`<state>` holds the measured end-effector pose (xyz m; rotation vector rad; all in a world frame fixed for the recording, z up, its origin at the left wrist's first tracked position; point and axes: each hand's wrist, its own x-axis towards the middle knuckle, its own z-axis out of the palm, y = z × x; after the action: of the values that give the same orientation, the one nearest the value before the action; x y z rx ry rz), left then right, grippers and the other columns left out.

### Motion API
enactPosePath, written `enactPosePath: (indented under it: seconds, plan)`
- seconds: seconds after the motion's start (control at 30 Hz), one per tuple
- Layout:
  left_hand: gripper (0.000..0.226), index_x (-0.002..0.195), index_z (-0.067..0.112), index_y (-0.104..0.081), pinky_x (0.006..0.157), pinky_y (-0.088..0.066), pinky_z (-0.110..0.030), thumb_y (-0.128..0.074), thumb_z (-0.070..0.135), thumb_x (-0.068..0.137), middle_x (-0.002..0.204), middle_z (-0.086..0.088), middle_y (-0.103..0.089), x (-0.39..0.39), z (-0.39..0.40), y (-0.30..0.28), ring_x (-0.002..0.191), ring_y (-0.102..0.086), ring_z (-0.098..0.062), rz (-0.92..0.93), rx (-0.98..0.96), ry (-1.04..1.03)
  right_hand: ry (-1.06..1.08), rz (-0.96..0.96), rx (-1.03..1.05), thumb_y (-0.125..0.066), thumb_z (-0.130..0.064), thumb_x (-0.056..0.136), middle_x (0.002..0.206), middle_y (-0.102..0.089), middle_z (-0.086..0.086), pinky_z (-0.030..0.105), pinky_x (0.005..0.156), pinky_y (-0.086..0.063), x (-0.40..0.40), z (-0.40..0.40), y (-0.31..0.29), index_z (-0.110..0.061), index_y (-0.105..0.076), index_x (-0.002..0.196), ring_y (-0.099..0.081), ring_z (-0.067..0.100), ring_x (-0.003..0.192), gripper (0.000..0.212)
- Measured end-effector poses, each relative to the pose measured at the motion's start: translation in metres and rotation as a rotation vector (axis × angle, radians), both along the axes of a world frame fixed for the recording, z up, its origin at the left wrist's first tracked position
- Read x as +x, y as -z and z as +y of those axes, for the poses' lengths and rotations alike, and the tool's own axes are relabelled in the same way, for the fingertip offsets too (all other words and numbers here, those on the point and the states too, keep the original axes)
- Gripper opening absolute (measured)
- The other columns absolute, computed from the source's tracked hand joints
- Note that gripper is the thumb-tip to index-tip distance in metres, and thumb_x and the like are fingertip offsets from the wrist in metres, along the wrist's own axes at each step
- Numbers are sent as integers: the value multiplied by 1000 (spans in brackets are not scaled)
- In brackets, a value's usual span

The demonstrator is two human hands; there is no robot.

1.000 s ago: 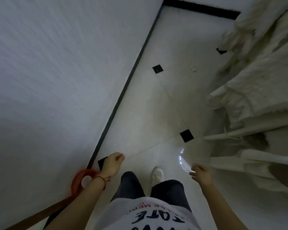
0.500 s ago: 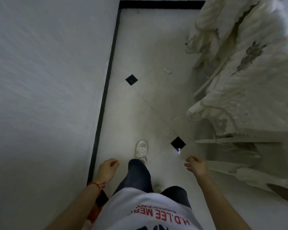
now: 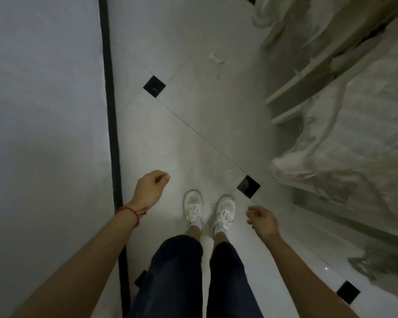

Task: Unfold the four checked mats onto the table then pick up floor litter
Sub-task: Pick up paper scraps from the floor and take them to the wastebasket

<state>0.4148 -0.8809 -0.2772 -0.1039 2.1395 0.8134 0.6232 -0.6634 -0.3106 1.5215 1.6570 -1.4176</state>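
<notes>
A small crumpled white scrap of litter lies on the pale tiled floor well ahead of my feet, near the draped furniture. A smaller pale bit lies close to a black tile inset. My left hand hangs over the floor beside the wall, its fingers curled into a loose fist with nothing in it. My right hand hangs to the right of my white shoes, fingers loosely bent and apart, empty. No checked mats or table are in view.
A white wall with a black baseboard runs along the left. Furniture under pale dust sheets lines the right, with bare shelf edges jutting out. Black diamond insets mark the tile corners.
I have walked forward along the corridor; the litter scrap is closer and both feet now stand side by side. The red ring by the wall has dropped out of view. Both hands stay empty.
</notes>
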Motion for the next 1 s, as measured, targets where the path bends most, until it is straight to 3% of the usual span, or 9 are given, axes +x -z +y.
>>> enactPosePath:
  seconds: [0.17, 0.3, 0.43, 0.6, 0.7, 0.87, 1.0]
  plan:
    - [22, 99, 4, -66, 92, -47, -37, -52, 20, 90, 103, -16, -68, -6, 24, 105, 98, -61, -31, -2, -23, -12, -188, -30, 43, -56, -13, 89, 118, -61, 18, 23, 86, -38, -29, 13, 115, -6, -57, 119, -55, 23, 98, 31]
    - [23, 98, 6, -66, 87, -44, -30, -52, 22, 90, 102, -14, -69, 14, 32, 194, 97, -62, -28, -68, -40, 45, -268, -38, 138, -56, -10, 88, 126, -56, 19, 27, 91, -40, -54, 31, 212, -4, -52, 125, -53, 31, 114, 38]
    - [25, 102, 8, -66, 89, -46, -33, -52, 24, 90, 106, -13, -69, 37, 31, 288, 99, -62, -26, -152, -52, 5, -323, -54, 186, -59, -11, 87, 128, -54, 19, 22, 79, -37, -67, 36, 320, -4, -49, 126, -53, 32, 114, 41]
    - [26, 102, 6, -65, 90, -46, -33, -52, 25, 90, 109, -14, -68, 60, 19, 377, 101, -62, -28, -211, -116, -3, -563, -53, 269, -61, -16, 86, 137, -43, 21, 47, 98, -44, -59, 31, 424, -7, -41, 133, -46, 39, 120, 51]
    - [28, 104, 6, -65, 91, -47, -35, -51, 26, 90, 108, -15, -68, 71, 8, 409, 100, -63, -28, -234, -153, -10, -804, -117, 374, -57, -16, 89, 140, -34, 24, 53, 91, -42, -50, 27, 461, -9, -35, 138, -40, 43, 121, 54]
    - [31, 106, 7, -64, 89, -45, -32, -49, 30, 91, 110, -14, -68, 82, -8, 431, 101, -62, -27, -264, -211, 44, -800, -85, 501, -52, 0, 88, 128, -37, 31, 55, 83, -44, -45, 11, 495, -1, -40, 126, -43, 47, 110, 40]
    - [31, 107, 9, -63, 87, -43, -27, -47, 31, 92, 110, -12, -68, 80, -14, 429, 102, -61, -25, -262, -242, 78, -825, -40, 443, -43, -2, 91, 114, -49, 35, 50, 77, -44, -44, 11, 495, 6, -51, 109, -52, 49, 97, 21]
